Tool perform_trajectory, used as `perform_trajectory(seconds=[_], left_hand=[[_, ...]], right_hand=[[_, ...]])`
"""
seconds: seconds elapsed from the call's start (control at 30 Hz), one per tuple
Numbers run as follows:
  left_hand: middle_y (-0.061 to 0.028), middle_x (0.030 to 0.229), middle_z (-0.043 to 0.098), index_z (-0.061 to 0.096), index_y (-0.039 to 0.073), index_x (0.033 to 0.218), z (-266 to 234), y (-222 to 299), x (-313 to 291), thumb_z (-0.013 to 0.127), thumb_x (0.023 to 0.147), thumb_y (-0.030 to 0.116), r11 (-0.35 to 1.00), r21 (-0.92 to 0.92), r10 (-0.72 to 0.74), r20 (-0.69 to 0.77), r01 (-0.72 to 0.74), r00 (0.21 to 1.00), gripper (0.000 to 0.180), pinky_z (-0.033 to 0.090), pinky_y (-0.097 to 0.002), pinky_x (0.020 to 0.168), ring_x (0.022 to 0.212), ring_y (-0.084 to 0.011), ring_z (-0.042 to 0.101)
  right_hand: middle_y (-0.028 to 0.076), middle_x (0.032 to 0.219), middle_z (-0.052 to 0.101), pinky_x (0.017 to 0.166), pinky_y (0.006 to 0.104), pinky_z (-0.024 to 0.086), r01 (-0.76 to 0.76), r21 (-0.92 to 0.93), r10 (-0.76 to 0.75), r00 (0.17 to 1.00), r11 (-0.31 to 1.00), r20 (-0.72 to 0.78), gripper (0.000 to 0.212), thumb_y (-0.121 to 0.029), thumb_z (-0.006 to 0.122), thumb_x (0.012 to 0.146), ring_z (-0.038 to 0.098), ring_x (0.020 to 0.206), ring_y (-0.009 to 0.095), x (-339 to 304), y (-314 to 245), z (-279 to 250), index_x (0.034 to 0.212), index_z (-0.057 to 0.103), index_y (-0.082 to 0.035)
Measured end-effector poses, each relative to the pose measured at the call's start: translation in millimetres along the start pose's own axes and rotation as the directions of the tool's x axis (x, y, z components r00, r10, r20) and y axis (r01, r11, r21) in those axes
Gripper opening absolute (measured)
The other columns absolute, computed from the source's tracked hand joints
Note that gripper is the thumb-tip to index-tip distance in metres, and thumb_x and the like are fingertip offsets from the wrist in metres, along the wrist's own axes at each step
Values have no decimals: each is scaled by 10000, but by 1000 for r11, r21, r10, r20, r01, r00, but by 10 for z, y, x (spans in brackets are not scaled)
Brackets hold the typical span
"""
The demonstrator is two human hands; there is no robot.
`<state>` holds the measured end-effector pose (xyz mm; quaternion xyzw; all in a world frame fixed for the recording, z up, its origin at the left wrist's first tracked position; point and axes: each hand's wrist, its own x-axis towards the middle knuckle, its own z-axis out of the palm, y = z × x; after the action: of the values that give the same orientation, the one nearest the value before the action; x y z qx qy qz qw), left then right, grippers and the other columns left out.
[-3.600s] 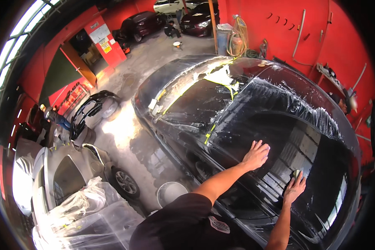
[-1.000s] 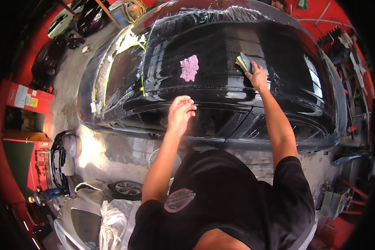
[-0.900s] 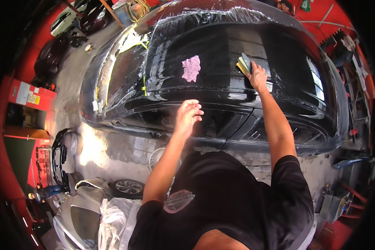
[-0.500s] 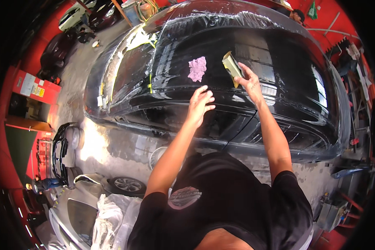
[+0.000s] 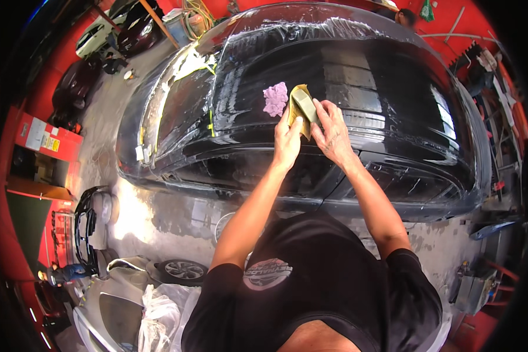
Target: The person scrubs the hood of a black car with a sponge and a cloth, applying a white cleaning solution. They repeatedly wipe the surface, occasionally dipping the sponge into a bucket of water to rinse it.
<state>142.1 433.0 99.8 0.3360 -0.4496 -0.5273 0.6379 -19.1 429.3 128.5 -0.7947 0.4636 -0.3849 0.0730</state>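
Note:
Over the near side of a glossy black car roof (image 5: 264,64), my two hands meet at a sanding block. The greenish-grey sanding block (image 5: 303,100) is tilted, with a sheet of yellow sandpaper (image 5: 294,111) loosely around its left side. My left hand (image 5: 287,144) pinches the sandpaper's lower left edge between thumb and fingers. On the other side, my right hand (image 5: 333,134) grips the block's right edge, its thumb near the lower end. A crumpled pink cloth (image 5: 274,98) lies on the roof just left of the block.
Yellow masking tape (image 5: 212,120) and plastic film (image 5: 311,28) border the roof. Behind me at lower left stands a grey car (image 5: 114,305) partly under plastic sheeting (image 5: 158,317). A bumper (image 5: 87,220) rests on the floor at left. Another person (image 5: 403,17) is beyond the roof.
My right hand has brought the sanding block left, closer to the pink cloth. My left hand, open and empty before, has risen and taken hold of the sandpaper.

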Motion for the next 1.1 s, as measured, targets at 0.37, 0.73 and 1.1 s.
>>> perform_trajectory(seconds=[0.37,0.73,1.1], left_hand=[[-144,1487,611,458,33,1601,-256,334,-18,508,1155,256,931,-310,-181,60,190,982,501,588,-473,1060,1333,-282,644],[-144,1520,579,429,46,1603,-328,380,-69,534,1121,178,808,-568,-142,72,157,987,511,505,-473,1138,1402,-285,581],[-130,1344,687,585,-3,1499,-599,1058,104,777,999,191,870,474,-345,391,134,854,569,553,-364,1029,1199,-196,665]], right_hand=[[260,1284,701,951,415,554,-283,314,323,943,906,-80,544,-288,742,987,705,1105,371,165,-72,10,1415,611,21],[72,1119,753,898,308,549,-491,867,415,808,85,418,340,-181,744,929,698,972,133,9,-82,157,1220,706,-7],[153,1103,753,930,412,557,-174,315,-37,824,933,566,449,-61,677,757,728,1023,315,408,-195,-640,1196,735,13]])
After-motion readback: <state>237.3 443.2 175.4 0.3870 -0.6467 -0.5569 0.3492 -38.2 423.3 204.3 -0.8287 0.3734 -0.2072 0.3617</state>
